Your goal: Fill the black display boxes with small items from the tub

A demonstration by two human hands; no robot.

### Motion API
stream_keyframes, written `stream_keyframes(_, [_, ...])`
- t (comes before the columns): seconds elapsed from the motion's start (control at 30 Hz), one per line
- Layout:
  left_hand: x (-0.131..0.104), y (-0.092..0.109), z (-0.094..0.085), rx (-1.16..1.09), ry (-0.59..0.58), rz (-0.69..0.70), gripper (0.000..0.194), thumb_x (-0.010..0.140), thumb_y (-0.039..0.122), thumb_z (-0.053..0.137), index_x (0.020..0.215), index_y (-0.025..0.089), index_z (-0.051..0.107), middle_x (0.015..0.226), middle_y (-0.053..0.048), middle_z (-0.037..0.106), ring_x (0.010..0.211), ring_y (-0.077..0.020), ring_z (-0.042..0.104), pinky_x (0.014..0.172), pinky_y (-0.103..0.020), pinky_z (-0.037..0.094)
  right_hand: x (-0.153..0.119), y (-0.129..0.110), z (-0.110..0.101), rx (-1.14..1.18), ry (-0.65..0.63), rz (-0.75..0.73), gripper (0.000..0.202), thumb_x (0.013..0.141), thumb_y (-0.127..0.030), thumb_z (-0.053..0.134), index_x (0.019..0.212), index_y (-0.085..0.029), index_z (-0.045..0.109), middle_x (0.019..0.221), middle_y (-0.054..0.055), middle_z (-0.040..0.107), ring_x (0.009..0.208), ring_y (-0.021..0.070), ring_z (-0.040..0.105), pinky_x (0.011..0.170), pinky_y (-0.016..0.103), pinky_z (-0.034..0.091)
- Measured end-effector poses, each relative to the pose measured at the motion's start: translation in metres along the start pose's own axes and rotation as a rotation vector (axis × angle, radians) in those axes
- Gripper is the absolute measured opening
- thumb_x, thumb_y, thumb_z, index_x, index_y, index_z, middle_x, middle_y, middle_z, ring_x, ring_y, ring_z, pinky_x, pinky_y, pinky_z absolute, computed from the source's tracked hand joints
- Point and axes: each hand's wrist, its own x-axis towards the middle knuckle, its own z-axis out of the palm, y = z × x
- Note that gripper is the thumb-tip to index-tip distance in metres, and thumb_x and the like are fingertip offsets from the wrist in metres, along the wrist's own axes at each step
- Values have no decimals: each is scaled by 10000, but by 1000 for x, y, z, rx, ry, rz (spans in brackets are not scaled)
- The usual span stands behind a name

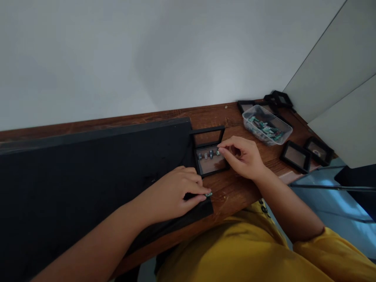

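Note:
A small black display case point(210, 166) lies with its framed lid point(208, 137) raised at the back. Several small grey and greenish pieces stand in a row inside it. My right hand point(242, 156) pinches a small pale green piece point(218, 152) at the right end of that row. Nearer to me, my left hand point(179, 192) rests on the black mat and holds a small green piece point(208, 194) between thumb and finger, just in front of the case.
A clear plastic tub point(283, 135) of green pieces stands to the right on the wooden table point(235, 192). Closed black cases point(295, 156) lie beside and behind it. A black mat point(88, 172) covers the left. A wall rises behind.

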Motion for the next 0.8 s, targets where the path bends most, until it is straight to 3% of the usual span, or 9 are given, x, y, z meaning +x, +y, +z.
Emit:
stream_keyframes(0.23, [4,-3,6,12,69,43,184,1033,287,654,1042,315,835,938,13,756,875,-172,664,837,-326,452,0,1,0,-1,21,18,72,988,-198,651,951,-190,712,786,7,723,617,109,576,603,240,435])
stream_keyframes(0.47, [5,3,10,-10,47,13,173,1054,270,606,1038,274,778,973,2,759,936,-203,655,853,-353,441,-4,2,-1,-27,4,54,113,993,-265,641,944,-206,723,789,17,728,650,132,591,655,274,467])
stream_keyframes(0.8, [3,13,18,3,13,-84,128,1027,180,563,1001,230,678,981,-19,716,976,-240,628,861,-385,417,-33,-18,-1,-198,109,-19,93,985,-143,630,976,-219,683,781,14,725,689,159,622,671,301,462])
